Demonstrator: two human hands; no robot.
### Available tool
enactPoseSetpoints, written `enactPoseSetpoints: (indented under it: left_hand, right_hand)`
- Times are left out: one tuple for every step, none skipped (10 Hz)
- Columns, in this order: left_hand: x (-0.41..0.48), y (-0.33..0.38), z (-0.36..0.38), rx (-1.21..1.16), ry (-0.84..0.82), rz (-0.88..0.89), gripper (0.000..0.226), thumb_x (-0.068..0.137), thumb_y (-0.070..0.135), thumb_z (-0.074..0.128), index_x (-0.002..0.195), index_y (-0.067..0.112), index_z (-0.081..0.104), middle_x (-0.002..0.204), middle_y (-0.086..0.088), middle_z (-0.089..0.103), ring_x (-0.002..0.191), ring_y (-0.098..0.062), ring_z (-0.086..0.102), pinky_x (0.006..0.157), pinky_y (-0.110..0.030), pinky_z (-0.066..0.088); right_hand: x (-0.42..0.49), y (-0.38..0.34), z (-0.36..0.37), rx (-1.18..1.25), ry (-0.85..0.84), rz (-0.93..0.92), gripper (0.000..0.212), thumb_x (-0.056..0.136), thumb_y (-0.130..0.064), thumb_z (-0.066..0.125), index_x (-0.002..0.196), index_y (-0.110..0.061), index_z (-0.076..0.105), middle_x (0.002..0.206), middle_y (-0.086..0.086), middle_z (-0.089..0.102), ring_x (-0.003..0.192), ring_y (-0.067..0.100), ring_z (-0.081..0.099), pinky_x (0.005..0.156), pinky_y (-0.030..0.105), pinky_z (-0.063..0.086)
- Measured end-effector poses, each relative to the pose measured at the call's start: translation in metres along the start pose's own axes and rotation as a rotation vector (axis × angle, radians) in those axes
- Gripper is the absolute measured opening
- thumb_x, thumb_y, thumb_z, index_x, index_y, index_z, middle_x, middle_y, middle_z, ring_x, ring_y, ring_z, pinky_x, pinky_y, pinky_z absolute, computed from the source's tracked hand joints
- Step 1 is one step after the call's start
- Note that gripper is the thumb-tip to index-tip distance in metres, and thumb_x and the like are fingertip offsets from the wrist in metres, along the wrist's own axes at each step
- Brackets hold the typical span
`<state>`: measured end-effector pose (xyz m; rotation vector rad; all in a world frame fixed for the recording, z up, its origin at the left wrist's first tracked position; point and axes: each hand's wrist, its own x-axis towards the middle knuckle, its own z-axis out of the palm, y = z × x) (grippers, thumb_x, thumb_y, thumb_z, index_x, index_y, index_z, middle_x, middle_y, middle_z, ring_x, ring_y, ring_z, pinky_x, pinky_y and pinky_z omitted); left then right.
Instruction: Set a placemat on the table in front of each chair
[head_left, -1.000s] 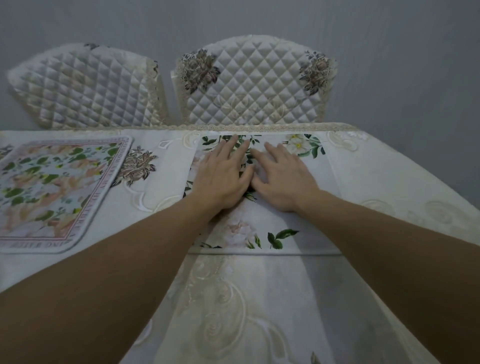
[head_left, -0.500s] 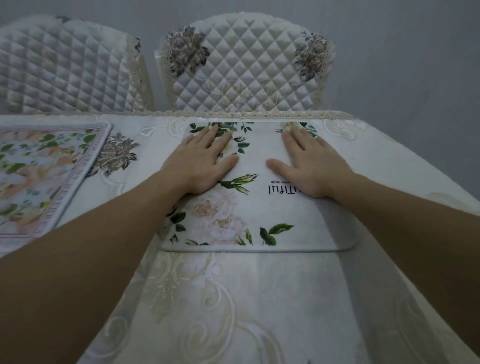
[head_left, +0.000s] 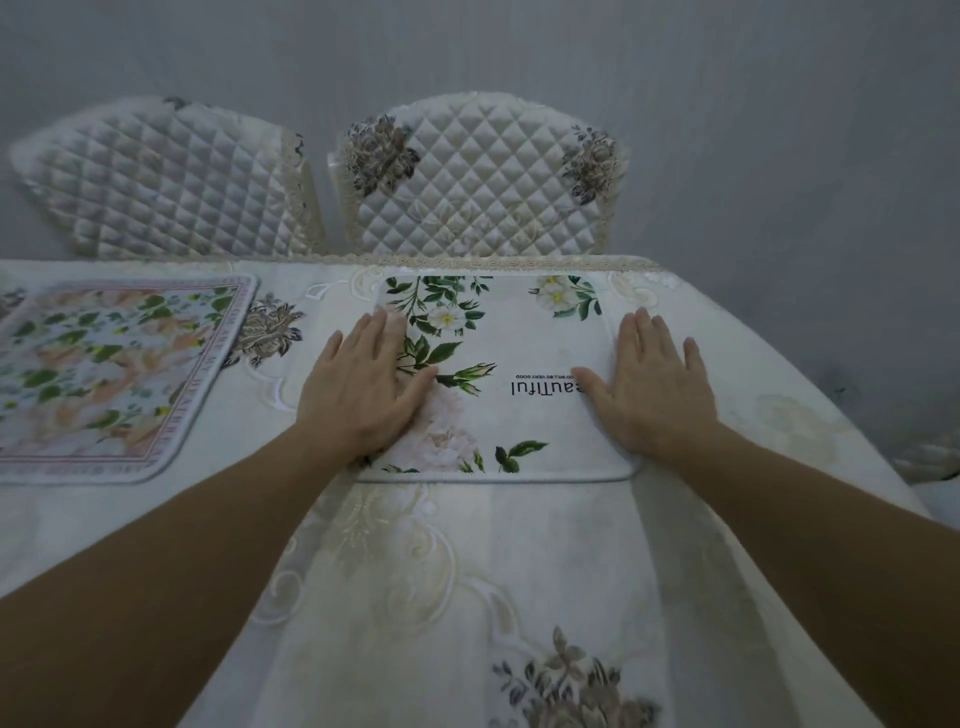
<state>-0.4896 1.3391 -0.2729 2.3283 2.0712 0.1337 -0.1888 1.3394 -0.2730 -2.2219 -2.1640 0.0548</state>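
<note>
I am watching both hands lying flat and spread wide, palms down, gripping nothing. My left hand (head_left: 361, 392) is pressing on the left edge of the white floral placemat (head_left: 511, 410), its fingers overlapping the green leaf print, and my right hand (head_left: 652, 387) is resting on the mat's right edge, its thumb covering the start of the upside-down printed word. The two hands are sitting well apart, with the bare middle of the mat showing between them.

That placemat is lying flat on the counter (head_left: 467, 571), which is wearing a cream embroidered cloth, and its far edge is sitting just beside the lace trim at the counter's far side. The right quilted chair (head_left: 478, 176) is standing directly behind it. A second placemat (head_left: 104, 374), pink-bordered with peach flowers and green leaves, is lying flat to the left, apart from the first, in front of the left quilted chair (head_left: 166, 182). I am seeing no containers anywhere on the counter.
</note>
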Motion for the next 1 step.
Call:
enactPoseSetpoints:
  left_hand:
    - [-0.0355,0.0085,-0.0141,-0.078,0.056,-0.002,0.076,0.092,0.068,0.015,0.156,0.027,0.025,0.163,-0.006,0.027,0.149,-0.025,0.025,0.121,-0.048,0.020]
  right_hand:
    - [-0.0407,-0.0120,-0.0127,0.125,0.014,-0.085,0.078,0.094,-0.066,0.020,0.157,-0.021,0.008,0.166,0.004,0.008,0.152,0.023,0.007,0.122,0.049,0.008]
